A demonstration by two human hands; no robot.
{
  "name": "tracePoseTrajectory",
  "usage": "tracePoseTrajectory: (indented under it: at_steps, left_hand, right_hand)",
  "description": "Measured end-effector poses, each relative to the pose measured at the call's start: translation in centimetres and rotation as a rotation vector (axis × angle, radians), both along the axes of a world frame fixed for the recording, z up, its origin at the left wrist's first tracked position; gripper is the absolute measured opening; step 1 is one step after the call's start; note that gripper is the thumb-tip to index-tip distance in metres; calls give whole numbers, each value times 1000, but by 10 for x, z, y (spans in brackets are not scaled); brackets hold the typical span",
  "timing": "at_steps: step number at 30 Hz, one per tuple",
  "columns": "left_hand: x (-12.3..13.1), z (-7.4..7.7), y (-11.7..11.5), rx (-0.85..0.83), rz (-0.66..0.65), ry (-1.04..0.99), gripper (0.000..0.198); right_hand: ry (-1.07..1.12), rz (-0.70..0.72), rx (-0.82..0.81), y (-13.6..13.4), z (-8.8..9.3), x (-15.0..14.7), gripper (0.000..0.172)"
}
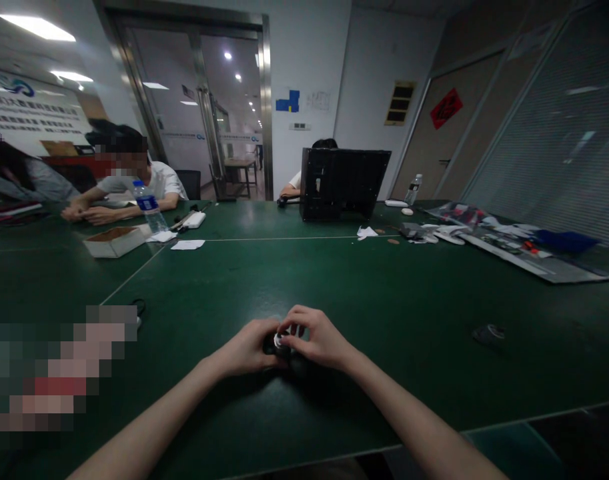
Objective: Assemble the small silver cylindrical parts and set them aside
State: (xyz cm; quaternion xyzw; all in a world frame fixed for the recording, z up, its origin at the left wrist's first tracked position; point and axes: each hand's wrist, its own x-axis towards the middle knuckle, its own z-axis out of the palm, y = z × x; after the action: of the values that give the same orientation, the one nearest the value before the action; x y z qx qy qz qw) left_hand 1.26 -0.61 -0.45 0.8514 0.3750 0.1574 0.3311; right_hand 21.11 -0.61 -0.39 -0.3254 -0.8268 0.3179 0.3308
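On the green table (pixel 384 287), left hand (pixel 251 343) gripped a small dark part (pixel 280 343). Right hand (pixel 317 333) pinched it too.

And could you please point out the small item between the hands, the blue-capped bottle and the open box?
Small item (pixel 279 341), head view: on its pale part.
Blue-capped bottle (pixel 147 203), head view: on its blue label.
Open box (pixel 115 247), head view: on its pale near wall.
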Motion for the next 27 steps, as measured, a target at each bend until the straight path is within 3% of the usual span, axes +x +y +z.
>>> tracePoseTrajectory:
  at_steps: [8,15,20,24,27]
  left_hand:
    - [0,1,-1,-10,-20,-50,38]
    - [-1,3,-1,-57,45,-21,37]
    - [-3,4,1,-148,39,-66,42]
    - [-5,4,3,-251,69,-129,41]
    - [-4,1,4,-381,37,-269,38]
  right_hand:
    - [-9,-13,14,-1,-5,-2,9]
    - [-15,-2,4,-2,-2,0,9]
    - [-19,-2,-14,0,0,5,21]
    - [29,-18,-77,3,0,7,25]
    - [123,-24,-235,7,-4,6,29]
